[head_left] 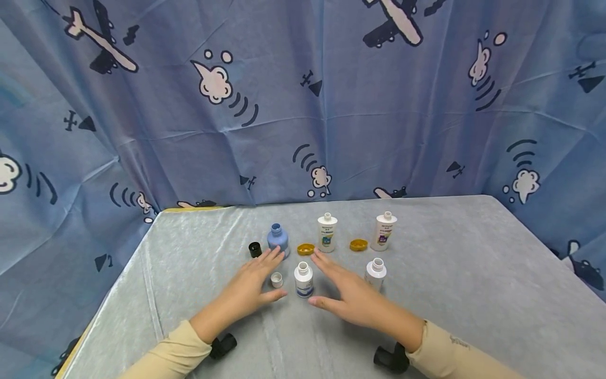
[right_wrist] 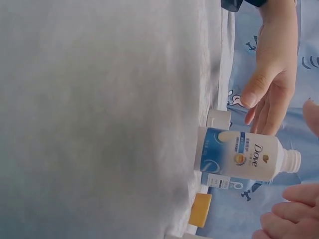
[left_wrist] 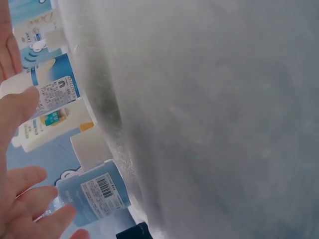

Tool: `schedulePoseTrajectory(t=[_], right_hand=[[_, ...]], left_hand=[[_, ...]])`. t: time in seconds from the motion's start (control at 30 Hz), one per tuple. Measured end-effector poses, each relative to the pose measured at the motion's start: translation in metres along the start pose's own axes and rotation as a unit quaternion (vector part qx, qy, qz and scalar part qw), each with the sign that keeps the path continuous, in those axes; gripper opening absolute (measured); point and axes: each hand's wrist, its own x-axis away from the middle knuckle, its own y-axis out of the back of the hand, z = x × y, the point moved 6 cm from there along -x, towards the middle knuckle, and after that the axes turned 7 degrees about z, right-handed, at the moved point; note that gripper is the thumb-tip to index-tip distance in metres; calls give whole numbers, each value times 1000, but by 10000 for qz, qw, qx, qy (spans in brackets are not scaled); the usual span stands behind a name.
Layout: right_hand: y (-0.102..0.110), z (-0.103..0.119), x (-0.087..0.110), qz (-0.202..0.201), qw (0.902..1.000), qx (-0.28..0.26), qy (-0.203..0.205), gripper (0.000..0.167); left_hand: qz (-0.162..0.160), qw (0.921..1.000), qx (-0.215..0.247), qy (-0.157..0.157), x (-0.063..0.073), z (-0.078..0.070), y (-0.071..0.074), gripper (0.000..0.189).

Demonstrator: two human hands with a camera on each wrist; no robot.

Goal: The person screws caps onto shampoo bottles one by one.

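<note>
A small open-mouthed white-and-blue Dove bottle (head_left: 303, 280) stands upright between my two hands, its lettering visible in the right wrist view. My left hand (head_left: 246, 287) hovers on its left, fingers spread and thumb apart, close over a white cap (head_left: 276, 280). On the other side my right hand (head_left: 352, 296) has its fingers extended towards the bottle and holds nothing. Behind the left fingertips is a blue bottle (head_left: 278, 239) without a cap. Partly hidden by the right hand is another white bottle (head_left: 376, 272), also uncapped.
Two taller white bottles (head_left: 326, 232) (head_left: 384, 231) stand open at the back, near two amber caps (head_left: 305, 249) (head_left: 358, 245). A black cap (head_left: 255, 249) sits left of the blue bottle. Grey cloth (head_left: 473, 273) covers the table; a patterned blue curtain (head_left: 284, 105) hangs behind it.
</note>
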Motion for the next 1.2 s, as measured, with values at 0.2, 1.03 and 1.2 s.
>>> schedulePoseTrajectory(t=[0.2,1.03,1.2], right_hand=[[-2,-2,-3,-14,9994,-326,-113,83],[-19,-21,-23,-104,9489,-3109,-538,73],[-22,-22,-26,-150,9434,-3268,-538,71]], left_hand=[[119,9991,401,38,0,0,-2,77],[83,9495,2944,1083,-7,22,-10,50],[101,9472,2954,1243,-6,23,-10,48]])
